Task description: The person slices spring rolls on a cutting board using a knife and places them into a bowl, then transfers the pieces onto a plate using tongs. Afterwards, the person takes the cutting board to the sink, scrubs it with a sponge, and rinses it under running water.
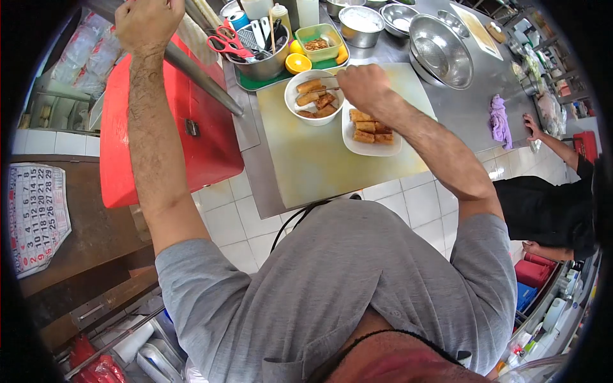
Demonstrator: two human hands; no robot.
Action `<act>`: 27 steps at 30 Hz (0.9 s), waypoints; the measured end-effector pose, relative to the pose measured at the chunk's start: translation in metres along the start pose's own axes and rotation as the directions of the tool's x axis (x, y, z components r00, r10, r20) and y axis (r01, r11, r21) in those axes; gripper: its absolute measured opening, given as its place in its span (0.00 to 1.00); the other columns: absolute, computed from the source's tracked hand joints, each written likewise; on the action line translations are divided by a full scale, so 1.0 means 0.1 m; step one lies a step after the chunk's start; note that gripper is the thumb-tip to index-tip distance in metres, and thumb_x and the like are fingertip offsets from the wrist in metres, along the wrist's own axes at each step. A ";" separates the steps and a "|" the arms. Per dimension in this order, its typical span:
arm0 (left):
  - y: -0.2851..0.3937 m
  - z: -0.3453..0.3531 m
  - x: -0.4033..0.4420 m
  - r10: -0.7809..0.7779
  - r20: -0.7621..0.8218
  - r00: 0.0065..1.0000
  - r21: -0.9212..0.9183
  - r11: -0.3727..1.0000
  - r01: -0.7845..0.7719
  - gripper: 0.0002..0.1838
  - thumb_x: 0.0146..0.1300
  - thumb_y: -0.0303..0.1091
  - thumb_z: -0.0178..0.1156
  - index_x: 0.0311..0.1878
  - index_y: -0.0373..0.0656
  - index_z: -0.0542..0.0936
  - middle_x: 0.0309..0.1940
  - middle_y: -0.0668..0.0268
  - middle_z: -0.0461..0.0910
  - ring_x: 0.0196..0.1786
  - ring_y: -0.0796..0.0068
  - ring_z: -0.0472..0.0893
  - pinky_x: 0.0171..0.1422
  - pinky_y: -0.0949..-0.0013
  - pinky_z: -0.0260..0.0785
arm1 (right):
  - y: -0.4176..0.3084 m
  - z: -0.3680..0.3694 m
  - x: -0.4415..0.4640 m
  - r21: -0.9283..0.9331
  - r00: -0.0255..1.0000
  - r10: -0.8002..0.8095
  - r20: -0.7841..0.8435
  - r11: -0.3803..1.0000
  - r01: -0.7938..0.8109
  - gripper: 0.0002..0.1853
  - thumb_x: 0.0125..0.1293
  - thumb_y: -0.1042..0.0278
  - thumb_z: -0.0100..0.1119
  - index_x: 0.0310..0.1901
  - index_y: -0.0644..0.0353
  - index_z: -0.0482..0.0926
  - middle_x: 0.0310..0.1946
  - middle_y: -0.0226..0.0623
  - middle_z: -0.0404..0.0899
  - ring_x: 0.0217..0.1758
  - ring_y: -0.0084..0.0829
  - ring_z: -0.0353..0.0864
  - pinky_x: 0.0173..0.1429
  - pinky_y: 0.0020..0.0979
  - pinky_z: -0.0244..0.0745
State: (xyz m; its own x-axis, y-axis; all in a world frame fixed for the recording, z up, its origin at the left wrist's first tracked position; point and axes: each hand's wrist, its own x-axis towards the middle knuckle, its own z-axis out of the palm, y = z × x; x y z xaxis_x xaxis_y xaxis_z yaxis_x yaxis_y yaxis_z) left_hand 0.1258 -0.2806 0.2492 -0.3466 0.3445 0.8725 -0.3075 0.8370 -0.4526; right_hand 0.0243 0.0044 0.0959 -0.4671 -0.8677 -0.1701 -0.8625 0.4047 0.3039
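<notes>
My right hand is closed around thin metal tongs, whose two arms reach over a round white bowl. Inside that bowl lie several browned fried rolls. Just below my right hand, a squarish white dish holds more fried rolls, laid close together. Both vessels rest on a yellowed cutting board. Up at the top left, my left hand is curled beside a metal post; its fingertips are partly cut off by the frame, and what they grip is hidden.
Behind the board are a metal container of utensils, red scissors, a cut orange and metal bowls. A red cooler stands left. To the right are a purple cloth and another person in black.
</notes>
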 end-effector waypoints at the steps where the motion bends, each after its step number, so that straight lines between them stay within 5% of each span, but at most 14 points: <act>1: -0.01 0.00 0.00 -0.001 0.002 1.000 0.004 1.000 0.001 0.03 0.51 0.30 0.60 0.30 0.45 0.77 0.21 0.67 0.77 0.26 0.69 0.75 0.39 0.66 0.60 | -0.02 0.05 0.08 -0.001 1.000 -0.005 -0.001 1.000 0.005 0.09 0.59 0.70 0.49 0.41 0.57 0.75 0.35 0.37 0.79 0.38 0.35 0.81 0.39 0.36 0.76; 6: 0.02 0.00 0.01 0.003 -0.057 0.998 -0.044 0.999 -0.006 0.03 0.50 0.31 0.60 0.29 0.45 0.78 0.22 0.66 0.78 0.26 0.69 0.76 0.41 0.66 0.61 | 0.03 0.09 0.09 0.059 1.000 0.002 0.014 0.998 -0.002 0.09 0.59 0.69 0.51 0.40 0.56 0.76 0.34 0.36 0.80 0.38 0.35 0.81 0.39 0.37 0.76; 13: 0.04 -0.01 0.01 -0.025 0.002 1.000 -0.054 0.998 0.025 0.03 0.50 0.30 0.60 0.30 0.45 0.79 0.22 0.66 0.78 0.26 0.69 0.76 0.42 0.66 0.61 | 0.46 -0.34 -0.97 0.081 0.992 0.111 0.057 0.990 -0.115 0.10 0.56 0.69 0.52 0.41 0.55 0.77 0.32 0.37 0.79 0.37 0.38 0.81 0.39 0.37 0.75; 18: 0.01 0.03 0.00 0.026 -0.082 0.996 -0.045 0.999 -0.029 0.04 0.50 0.29 0.59 0.31 0.45 0.79 0.22 0.65 0.78 0.26 0.69 0.76 0.41 0.66 0.61 | 0.44 0.04 -1.21 0.089 0.988 0.126 0.093 0.987 -0.134 0.09 0.57 0.72 0.49 0.38 0.56 0.78 0.31 0.38 0.80 0.36 0.38 0.81 0.39 0.38 0.76; 27: 0.05 -0.02 0.01 -0.017 -0.001 1.000 -0.045 0.999 0.017 0.04 0.50 0.30 0.59 0.31 0.46 0.78 0.21 0.66 0.77 0.25 0.69 0.75 0.41 0.65 0.60 | 0.37 0.20 -1.19 0.090 0.984 0.144 0.106 0.984 -0.154 0.11 0.58 0.72 0.48 0.42 0.56 0.76 0.33 0.38 0.79 0.37 0.37 0.81 0.40 0.37 0.76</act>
State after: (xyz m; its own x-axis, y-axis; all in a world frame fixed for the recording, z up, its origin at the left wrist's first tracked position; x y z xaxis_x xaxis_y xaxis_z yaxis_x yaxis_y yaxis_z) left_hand 0.1257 -0.2754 0.2481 -0.3408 0.3303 0.8802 -0.2734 0.8610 -0.4289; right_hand 0.0441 0.1280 0.1082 -0.6043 -0.7649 -0.2229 -0.7945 0.5574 0.2410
